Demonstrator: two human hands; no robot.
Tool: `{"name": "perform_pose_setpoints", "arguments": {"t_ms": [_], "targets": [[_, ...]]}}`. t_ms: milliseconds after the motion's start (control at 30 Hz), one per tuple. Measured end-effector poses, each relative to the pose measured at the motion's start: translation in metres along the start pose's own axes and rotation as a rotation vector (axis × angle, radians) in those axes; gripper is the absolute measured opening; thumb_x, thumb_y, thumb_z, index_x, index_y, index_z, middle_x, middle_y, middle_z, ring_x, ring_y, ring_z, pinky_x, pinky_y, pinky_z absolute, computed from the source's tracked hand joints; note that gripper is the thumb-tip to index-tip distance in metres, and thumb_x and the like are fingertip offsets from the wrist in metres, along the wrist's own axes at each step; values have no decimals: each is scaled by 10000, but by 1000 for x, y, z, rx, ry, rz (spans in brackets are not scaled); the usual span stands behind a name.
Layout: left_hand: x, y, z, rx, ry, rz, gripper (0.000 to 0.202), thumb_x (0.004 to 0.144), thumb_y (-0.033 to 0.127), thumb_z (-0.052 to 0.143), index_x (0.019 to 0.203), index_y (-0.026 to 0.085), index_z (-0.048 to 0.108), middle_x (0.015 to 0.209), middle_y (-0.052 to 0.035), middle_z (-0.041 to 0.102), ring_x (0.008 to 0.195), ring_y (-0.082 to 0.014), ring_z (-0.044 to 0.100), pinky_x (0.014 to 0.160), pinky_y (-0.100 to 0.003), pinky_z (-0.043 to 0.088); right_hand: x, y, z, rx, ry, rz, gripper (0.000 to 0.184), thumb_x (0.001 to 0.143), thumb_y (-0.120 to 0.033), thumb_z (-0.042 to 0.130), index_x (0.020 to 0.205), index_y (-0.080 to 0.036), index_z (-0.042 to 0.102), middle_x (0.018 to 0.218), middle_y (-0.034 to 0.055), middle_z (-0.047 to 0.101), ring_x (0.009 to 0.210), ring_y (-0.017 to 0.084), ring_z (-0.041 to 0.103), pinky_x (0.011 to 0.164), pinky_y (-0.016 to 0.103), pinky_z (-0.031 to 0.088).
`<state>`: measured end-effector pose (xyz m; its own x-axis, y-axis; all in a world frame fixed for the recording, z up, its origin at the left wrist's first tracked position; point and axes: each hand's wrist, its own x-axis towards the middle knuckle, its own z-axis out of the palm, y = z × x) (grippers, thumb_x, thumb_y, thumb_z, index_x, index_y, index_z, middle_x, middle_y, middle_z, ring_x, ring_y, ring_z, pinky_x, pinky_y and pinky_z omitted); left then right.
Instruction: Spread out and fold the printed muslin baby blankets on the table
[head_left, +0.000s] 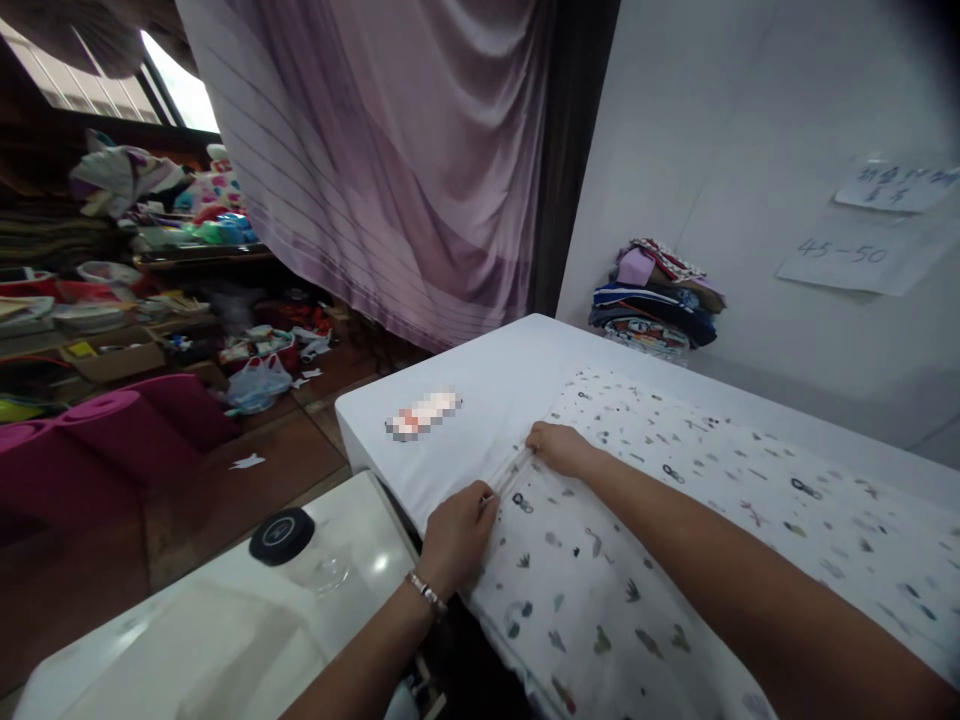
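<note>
A white cloth printed with small leaf-like and other motifs [645, 440] lies across a white-covered table [480, 370], and part of it hangs over the near edge. My left hand [459, 535], with a bracelet at the wrist, is closed on the cloth's edge near the table's near side. Farther along that same edge, my right hand [559, 448] pinches the fabric. Between the two hands the edge runs in a fairly straight folded strip. Beyond them on the table sits a small pixelated object [424, 413] whose kind I cannot make out.
Nearer on the left, a pale surface [217, 620] carries a jar with a black lid [282, 536]. Folded fabrics [652, 300] are stacked by the wall. A purple curtain [390, 150] hangs behind. Pink rolls [120, 440], boxes and bags crowd the left floor.
</note>
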<state>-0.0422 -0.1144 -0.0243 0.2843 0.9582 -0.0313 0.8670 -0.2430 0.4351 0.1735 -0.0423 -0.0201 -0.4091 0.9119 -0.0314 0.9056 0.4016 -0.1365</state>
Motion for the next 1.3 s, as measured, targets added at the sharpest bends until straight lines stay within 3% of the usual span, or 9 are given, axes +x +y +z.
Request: {"name": "perform_pose_setpoints", "arguments": {"t_ms": [167,400,800,1100,1300], "targets": [[-3,-4,-4,12,-41,33,227,886,389,427,925,241,594,856,-10,678,808,-181,602,637,-268,333,3,9,0,42,-36,14,152,806,-115,491,899,-183,590,1035,61,595,830,163,555,667,235,365],[-3,-9,-9,106,-40,-39,286,916,409,362,816,229,560,759,-5,656,713,-171,592,578,-267,291,17,5,-2,157,33,122,138,844,-119,404,835,-185,524,794,32,598,696,138,497,604,225,310],[5,-14,-3,187,27,-121,286,920,406,347,820,225,543,738,-7,638,697,-177,594,568,-282,267,42,0,16,231,139,182,153,803,-85,417,808,-178,538,815,48,603,724,154,487,638,241,311],[3,-19,1,168,70,-30,226,907,377,407,832,222,553,870,2,587,803,-150,555,619,-272,314,45,7,30,275,167,154,163,833,-96,432,852,-167,577,896,67,611,804,171,526,712,262,368],[2,-21,4,166,51,-20,218,923,345,379,899,220,557,940,-19,572,881,-157,539,670,-276,351,39,13,24,313,172,127,235,828,-86,474,987,-176,621,997,53,638,887,148,571,781,239,424]]}}
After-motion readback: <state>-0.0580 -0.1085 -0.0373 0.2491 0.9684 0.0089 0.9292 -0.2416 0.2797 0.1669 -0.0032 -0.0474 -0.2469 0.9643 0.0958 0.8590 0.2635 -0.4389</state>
